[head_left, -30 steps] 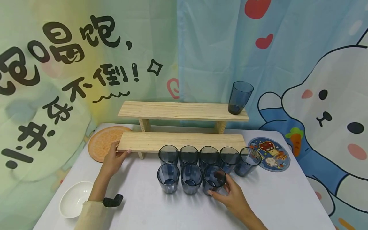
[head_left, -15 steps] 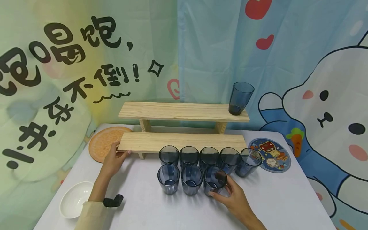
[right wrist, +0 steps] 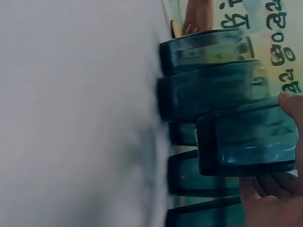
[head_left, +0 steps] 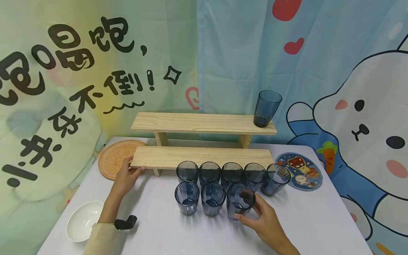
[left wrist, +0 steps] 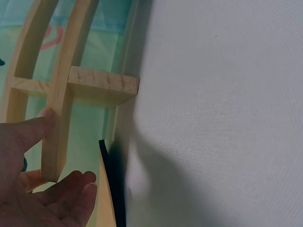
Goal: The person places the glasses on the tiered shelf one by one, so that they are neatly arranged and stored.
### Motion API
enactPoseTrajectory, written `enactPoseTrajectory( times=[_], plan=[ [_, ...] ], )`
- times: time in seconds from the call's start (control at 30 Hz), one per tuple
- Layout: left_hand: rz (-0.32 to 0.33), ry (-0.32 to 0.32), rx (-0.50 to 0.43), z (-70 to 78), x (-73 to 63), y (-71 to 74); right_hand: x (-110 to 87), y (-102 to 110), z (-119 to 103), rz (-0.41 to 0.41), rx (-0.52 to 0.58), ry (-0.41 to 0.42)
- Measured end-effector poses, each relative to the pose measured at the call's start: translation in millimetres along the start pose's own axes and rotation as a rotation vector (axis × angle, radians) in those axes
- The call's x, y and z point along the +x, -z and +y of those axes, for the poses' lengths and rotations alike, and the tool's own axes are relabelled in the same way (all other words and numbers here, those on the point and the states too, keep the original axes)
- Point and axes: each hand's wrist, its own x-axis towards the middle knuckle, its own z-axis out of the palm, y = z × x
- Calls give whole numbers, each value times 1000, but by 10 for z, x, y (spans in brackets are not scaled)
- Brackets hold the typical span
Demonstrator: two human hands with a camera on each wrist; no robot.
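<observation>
A person's right hand (head_left: 264,222) grips a smoky-blue glass (head_left: 240,200) at the near side of a white surface (head_left: 178,237), thumb on one side and fingers on the other; the right wrist view shows its base raised off the surface. Two matching glasses, the middle glass (head_left: 213,199) and the left glass (head_left: 187,198), stand upright to its left, the middle one just beside it; whether they touch cannot be told. A steady, level grip and a lift straight up, with no swing to the left, would likely spare the rims a knock.

At near left, a white bowl (head_left: 80,221) sits well apart from the glassware. Just beyond the held glass, a row of five glasses (head_left: 230,173) stands close together before the shelves, the likeliest obstacle to any low move toward the far side.

The left hand (head_left: 125,179) holds the left end of the lower wooden shelf (head_left: 197,157), thumb on its near edge, a grip that should help steady it. A round brown mat (head_left: 114,159) lies to the left, a round blue mat (head_left: 307,173) to the right. Farther back, a lone glass (head_left: 267,108) stands at the right end of the upper wooden shelf (head_left: 191,122), before a printed curtain (head_left: 232,53).
</observation>
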Motion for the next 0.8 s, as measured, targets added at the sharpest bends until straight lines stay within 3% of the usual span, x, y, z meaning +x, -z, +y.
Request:
enactPoseTrajectory(
  times=[0.2, 0.47, 0.67, 0.8],
  plan=[
    [-3, -4, 2, 0, 6, -1, -17, 140, -233, -24, -2, 62],
    [6, -9, 12, 5, 8, 11, 113, 447, -677, -63, -64, 93],
    [4, -13, 8, 8, 14, 19, 325, 665, -989, -39, -84, 220],
    [2, -14, -6, -1, 14, 10, 530, 762, -1148, 5, -114, 262]
  ],
)
